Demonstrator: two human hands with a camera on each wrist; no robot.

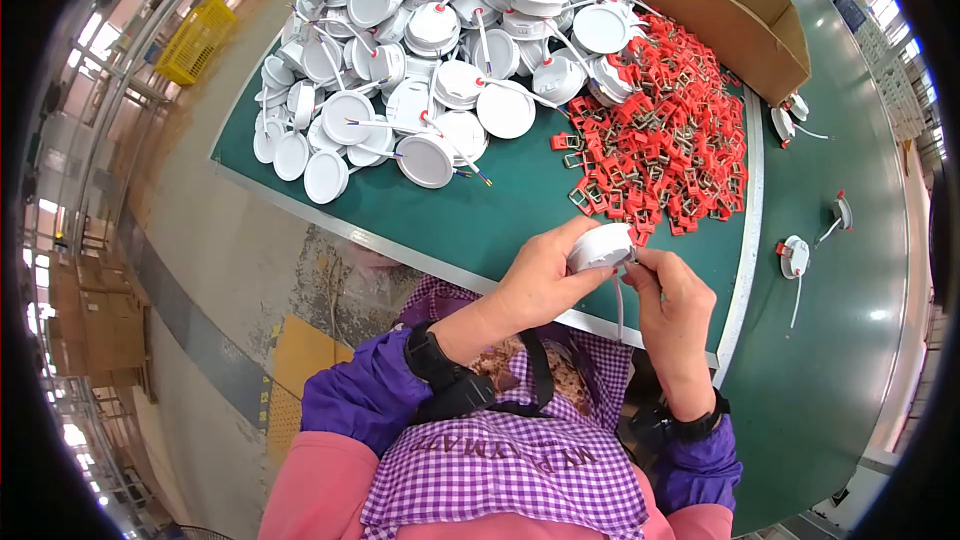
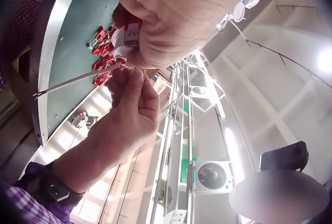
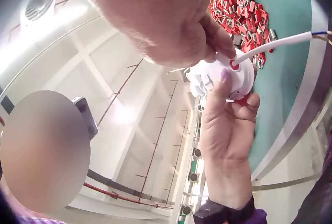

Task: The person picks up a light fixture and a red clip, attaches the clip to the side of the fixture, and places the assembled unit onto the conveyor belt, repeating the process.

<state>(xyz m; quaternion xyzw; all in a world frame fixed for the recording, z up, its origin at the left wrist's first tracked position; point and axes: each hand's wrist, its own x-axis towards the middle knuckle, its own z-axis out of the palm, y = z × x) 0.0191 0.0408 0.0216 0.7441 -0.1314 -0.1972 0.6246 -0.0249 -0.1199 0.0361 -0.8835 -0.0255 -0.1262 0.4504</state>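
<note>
My left hand [image 1: 545,280] grips a round white downlight [image 1: 600,248] above the near edge of the green table, its thumb across the back in the right wrist view. A white cable [image 3: 280,43] leaves the downlight through a red grommet [image 3: 234,64] and ends in bare coloured wires. At the rim, close to the cable, my right hand [image 1: 677,295] pinches a small spring clip between thumb and fingers. The fingertips mostly hide this clip. Another bit of red [image 3: 241,100] shows at the downlight's lower side, by the left fingers.
A large heap of white downlights [image 1: 430,30] covers the table's far left. Beside it lies a pile of red spring clips [image 1: 665,130], with a cardboard box [image 1: 715,0] behind. Several downlights [image 1: 795,258] lie on the green surface to the right, beyond a metal edge strip [image 1: 752,190].
</note>
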